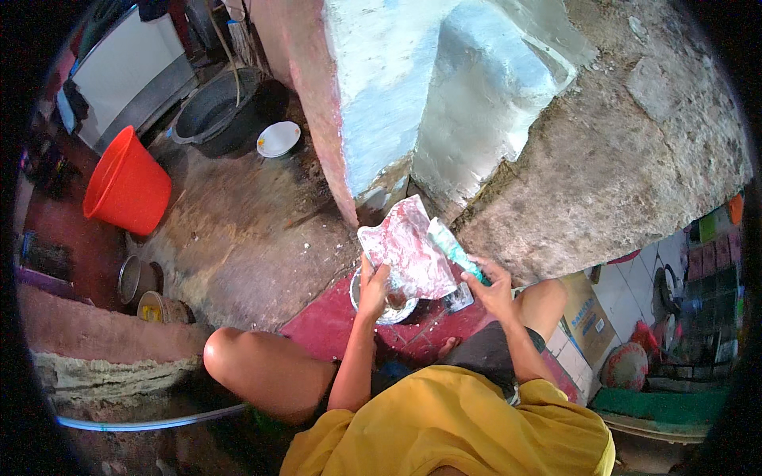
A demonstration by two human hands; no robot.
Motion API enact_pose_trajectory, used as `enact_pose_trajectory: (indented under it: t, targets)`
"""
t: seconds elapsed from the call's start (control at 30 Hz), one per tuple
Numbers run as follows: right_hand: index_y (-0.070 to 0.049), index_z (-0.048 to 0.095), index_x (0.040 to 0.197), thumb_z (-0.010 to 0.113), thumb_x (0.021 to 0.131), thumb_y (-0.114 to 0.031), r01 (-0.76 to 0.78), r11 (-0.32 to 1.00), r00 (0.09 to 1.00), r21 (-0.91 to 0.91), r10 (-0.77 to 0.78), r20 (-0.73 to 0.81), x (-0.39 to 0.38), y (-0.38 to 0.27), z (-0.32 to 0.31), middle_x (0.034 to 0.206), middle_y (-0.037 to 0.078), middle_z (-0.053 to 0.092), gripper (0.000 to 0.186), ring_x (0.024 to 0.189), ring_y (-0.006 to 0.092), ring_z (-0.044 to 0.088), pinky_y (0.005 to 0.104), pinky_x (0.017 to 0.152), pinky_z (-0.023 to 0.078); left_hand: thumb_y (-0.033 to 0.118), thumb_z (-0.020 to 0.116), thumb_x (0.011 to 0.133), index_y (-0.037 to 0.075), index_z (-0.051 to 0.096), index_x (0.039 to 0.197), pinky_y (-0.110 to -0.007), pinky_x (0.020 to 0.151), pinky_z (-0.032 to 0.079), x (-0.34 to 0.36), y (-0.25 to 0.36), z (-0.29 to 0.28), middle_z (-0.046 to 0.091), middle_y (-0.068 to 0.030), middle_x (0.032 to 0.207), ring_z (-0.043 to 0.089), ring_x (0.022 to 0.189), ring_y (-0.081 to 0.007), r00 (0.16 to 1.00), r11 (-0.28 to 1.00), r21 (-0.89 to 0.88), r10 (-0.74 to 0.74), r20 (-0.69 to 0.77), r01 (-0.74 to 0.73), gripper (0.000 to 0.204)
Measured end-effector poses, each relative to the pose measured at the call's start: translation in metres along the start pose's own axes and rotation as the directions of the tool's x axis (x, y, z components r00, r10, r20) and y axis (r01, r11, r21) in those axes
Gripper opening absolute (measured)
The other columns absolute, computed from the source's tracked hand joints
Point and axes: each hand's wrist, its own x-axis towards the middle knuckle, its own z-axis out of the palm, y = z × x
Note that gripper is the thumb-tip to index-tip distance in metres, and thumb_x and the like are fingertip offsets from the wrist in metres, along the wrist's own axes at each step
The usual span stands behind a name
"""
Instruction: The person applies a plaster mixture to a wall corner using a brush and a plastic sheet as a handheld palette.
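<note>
My left hand [371, 282] grips a pinkish board [405, 242] smeared with white paste, held over a round paste-coated container [393, 309] on red tiles [317, 317]. My right hand [496, 282] holds a white-coated scraper [452, 250] by its teal handle, at the board's right side. A clear, paste-smudged object [459, 298], too unclear to name, lies below the board. In front of me stands a rough wall corner, partly coated white and grey [460, 103].
At left are a red bucket [127, 182], a black basin [214, 119] with a stick, a white plate [278, 139] and pots [131, 282]. A rough concrete ledge [603, 182] rises at right, with cardboard [583, 317] and clutter beyond. My bent legs flank the work spot.
</note>
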Motion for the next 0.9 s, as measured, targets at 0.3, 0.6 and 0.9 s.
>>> enact_pose_trajectory:
  t: [0.3, 0.6, 0.9]
  targets:
    - [0.001, 0.056, 0.107, 0.056, 0.085, -0.023, -0.318, 0.948, 0.932, 0.012, 0.310, 0.186, 0.058, 0.028, -0.059, 0.065, 0.002, 0.057, 0.033, 0.048, 0.0062, 0.046, 0.0213, 0.042, 0.038, 0.001, 0.045, 0.081, 0.010, 0.027, 0.126, -0.042, 0.086, 0.043, 0.062, -0.129, 0.010, 0.042, -0.0101, 0.119, 0.046, 0.104, -0.0255, 0.985, 0.937, -0.340, -0.129, -0.114, 0.083, 0.049]
    - [0.001, 0.059, 0.097, 0.052, 0.088, -0.021, -0.305, 0.950, 0.923, -0.061, 0.311, 0.228, 0.079, 0.015, -0.079, 0.063, 0.002, 0.055, 0.025, 0.047, 0.0054, 0.046, 0.0206, 0.039, 0.036, -0.002, 0.043, 0.084, 0.016, 0.027, 0.126, -0.045, 0.088, 0.042, 0.076, -0.134, 0.053, 0.042, -0.0082, 0.120, 0.045, 0.107, -0.0254, 0.960, 0.886, -0.435, -0.241, -0.141, 0.158, 0.048]
    - [0.001, 0.058, 0.099, 0.052, 0.088, -0.024, -0.284, 0.949, 0.940, -0.139, 0.304, 0.157, 0.083, 0.016, -0.079, 0.062, 0.001, 0.052, 0.028, 0.047, 0.0058, 0.045, 0.0207, 0.041, 0.037, -0.002, 0.043, 0.082, 0.010, 0.028, 0.126, -0.040, 0.092, 0.038, 0.072, -0.129, 0.063, 0.042, -0.0097, 0.122, 0.045, 0.108, -0.0250, 0.953, 0.888, -0.439, -0.239, -0.187, 0.136, 0.049]
